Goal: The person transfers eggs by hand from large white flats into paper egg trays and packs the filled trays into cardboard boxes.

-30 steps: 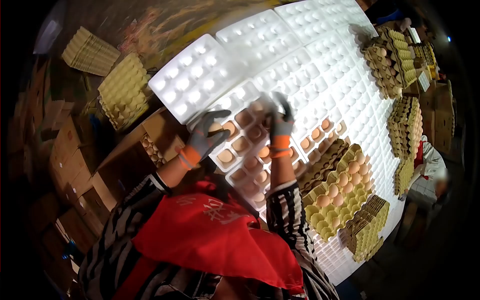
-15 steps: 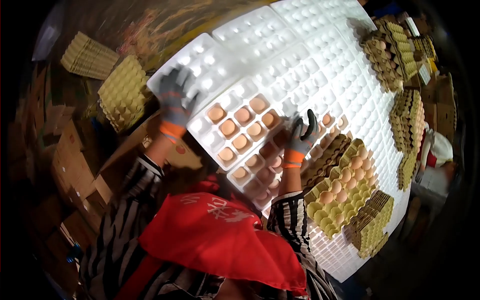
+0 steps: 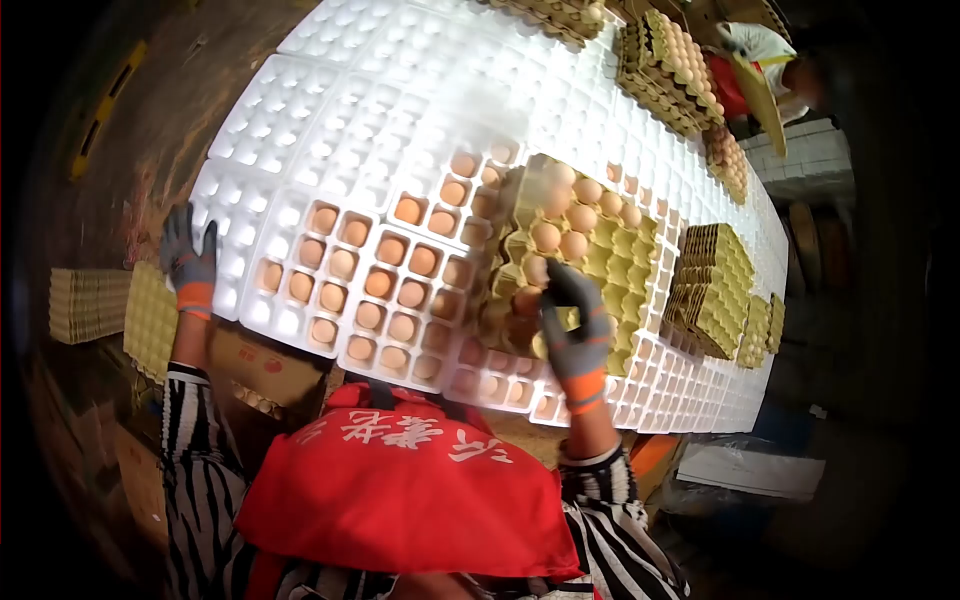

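Overlapping white tray (image 3: pixel 234 208) edge: left hand (image 3: pixel 190 258)

Eggs (image 3: pixel 556 190) at the top of the pulp tray (image 3: pixel 626 262) are blurred; the upper edge crops a carton stack (image 3: pixel 562 18).

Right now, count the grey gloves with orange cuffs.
2: one on the left hand, at the left edge of the white trays; one on the right hand, over the yellowish egg tray. Any on the co-worker can't be made out.
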{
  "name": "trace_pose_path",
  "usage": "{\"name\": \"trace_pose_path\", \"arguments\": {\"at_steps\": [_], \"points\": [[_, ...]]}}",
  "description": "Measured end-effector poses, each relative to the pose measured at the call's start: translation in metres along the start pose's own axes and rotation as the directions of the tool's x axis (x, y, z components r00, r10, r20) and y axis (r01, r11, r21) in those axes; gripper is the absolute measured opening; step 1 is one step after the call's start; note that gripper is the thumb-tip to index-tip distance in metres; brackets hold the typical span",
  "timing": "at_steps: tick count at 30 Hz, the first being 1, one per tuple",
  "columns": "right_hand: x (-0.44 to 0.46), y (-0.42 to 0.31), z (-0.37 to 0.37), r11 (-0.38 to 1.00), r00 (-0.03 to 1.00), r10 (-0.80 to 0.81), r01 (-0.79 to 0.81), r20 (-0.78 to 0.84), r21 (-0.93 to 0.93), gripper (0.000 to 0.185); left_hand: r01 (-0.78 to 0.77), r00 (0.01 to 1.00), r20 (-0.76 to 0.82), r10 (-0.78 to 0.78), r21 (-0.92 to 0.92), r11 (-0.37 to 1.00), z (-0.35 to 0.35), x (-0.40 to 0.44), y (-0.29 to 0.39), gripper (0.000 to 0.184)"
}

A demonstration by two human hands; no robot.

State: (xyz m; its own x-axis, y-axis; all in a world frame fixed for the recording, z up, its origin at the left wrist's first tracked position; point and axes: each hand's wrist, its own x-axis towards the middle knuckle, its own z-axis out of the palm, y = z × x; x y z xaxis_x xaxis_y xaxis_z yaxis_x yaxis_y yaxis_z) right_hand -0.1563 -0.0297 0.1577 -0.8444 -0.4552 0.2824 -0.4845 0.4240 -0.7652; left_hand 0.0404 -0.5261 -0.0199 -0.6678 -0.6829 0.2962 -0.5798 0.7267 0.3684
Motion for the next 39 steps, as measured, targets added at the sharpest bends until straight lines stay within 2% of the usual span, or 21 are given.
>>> {"name": "trace_pose_path", "arguments": {"at_steps": [1,3,5,7,9,11,12,15,17,19,20,21,23,25,27,29,31,33,35,37,39], "points": [[0.001,0.021,-0.027,0.99,0.999,0.049,-0.047,0.012,-0.136,0.045,-0.055,0.998,-0.049,0.044,-0.242,0.969,-0.004,-0.002,0.036,0.055],[0.009,0.035,-0.059,0.954,0.971,0.217,-0.189,0.103,-0.231,0.054,0.064,0.956,0.283,0.077,-0.457,0.887,0.038,-0.038,0.09,0.055],[0.017,0.057,-0.065,0.938,0.97,0.059,0.027,0.238,-0.344,0.058,-0.102,0.864,0.253,0.435,-0.759,0.644,-0.031,-0.046,0.254,0.055],[0.015,0.085,-0.053,0.896,0.954,-0.078,0.195,0.29,-0.4,0.055,-0.348,0.697,0.283,0.658,-0.669,0.657,-0.049,-0.065,0.339,0.059],[0.013,0.086,-0.056,0.945,0.969,-0.088,0.154,0.231,-0.287,0.05,-0.631,0.53,0.195,0.825,-0.559,0.538,-0.037,-0.086,0.389,0.055],[0.009,0.101,-0.062,0.954,0.967,0.225,-0.244,0.122,0.172,0.05,-0.81,0.471,0.257,0.844,-0.253,0.53,-0.011,-0.103,0.414,0.043],[0.01,0.102,-0.074,0.776,0.914,0.38,-0.399,0.142,0.489,0.04,-0.825,0.46,0.229,0.858,-0.247,0.509,-0.008,-0.104,0.417,0.032],[0.028,0.105,-0.091,0.527,0.88,0.432,-0.425,0.199,0.736,0.037,-0.662,0.487,0.312,0.816,-0.477,0.578,-0.008,-0.099,0.412,0.035],[0.046,0.109,-0.081,0.866,0.918,0.359,-0.394,0.166,0.307,0.035,-0.366,0.66,0.274,0.7,-0.696,0.618,-0.017,-0.093,0.409,0.037],[0.055,0.088,-0.069,0.979,0.984,0.043,-0.008,0.172,-0.205,0.04,0.013,0.806,0.338,0.486,-0.831,0.556,-0.021,-0.094,0.41,0.039],[0.059,0.08,-0.059,0.902,0.972,0.087,0.018,0.22,-0.432,0.045,-0.068,0.83,0.271,0.488,-0.818,0.571,-0.024,-0.09,0.415,0.037],[0.063,0.087,-0.048,0.893,0.973,0.091,0.015,0.212,-0.449,0.029,-0.166,0.838,0.225,0.496,-0.762,0.626,-0.022,-0.093,0.42,0.037],[0.064,0.094,-0.054,0.928,0.966,0.137,-0.047,0.219,-0.368,0.033,-0.351,0.842,0.123,0.525,-0.615,0.706,-0.018,-0.095,0.434,0.039],[0.057,0.13,-0.058,0.939,0.95,0.271,-0.297,0.155,0.172,0.04,-0.444,0.776,0.184,0.603,-0.52,0.73,-0.018,-0.098,0.443,0.042],[0.062,0.12,-0.087,0.553,0.848,0.444,-0.514,0.29,0.656,0.043,-0.477,0.717,0.287,0.635,-0.461,0.748,-0.011,-0.105,0.448,0.043],[0.07,0.108,-0.102,0.41,0.871,0.377,-0.461,0.314,0.787,0.048,-0.633,0.616,0.356,0.703,-0.308,0.71,-0.01,-0.104,0.451,0.036],[0.087,0.122,-0.094,0.81,0.954,0.2,-0.288,0.222,0.511,0.047,-0.701,0.569,0.446,0.69,-0.175,0.691,-0.011,-0.104,0.46,0.032],[0.101,0.125,-0.085,0.993,0.972,-0.116,0.111,0.206,0.036,0.047,-0.762,0.538,0.496,0.682,-0.061,0.645,0.003,-0.099,0.462,0.026],[0.107,0.1,-0.075,0.859,0.966,-0.043,0.166,0.253,-0.485,0.049,-0.764,0.535,0.527,0.66,-0.031,0.644,0.005,-0.094,0.469,0.026],[0.116,0.096,-0.062,0.708,0.932,0.144,0.138,0.333,-0.693,0.05,-0.762,0.519,0.546,0.658,-0.054,0.646,0.006,-0.091,0.47,0.028],[0.115,0.087,-0.066,0.744,0.93,0.174,0.092,0.324,-0.662,0.05,-0.729,0.521,0.509,0.685,-0.154,0.667,0.006,-0.085,0.462,0.029]]}}
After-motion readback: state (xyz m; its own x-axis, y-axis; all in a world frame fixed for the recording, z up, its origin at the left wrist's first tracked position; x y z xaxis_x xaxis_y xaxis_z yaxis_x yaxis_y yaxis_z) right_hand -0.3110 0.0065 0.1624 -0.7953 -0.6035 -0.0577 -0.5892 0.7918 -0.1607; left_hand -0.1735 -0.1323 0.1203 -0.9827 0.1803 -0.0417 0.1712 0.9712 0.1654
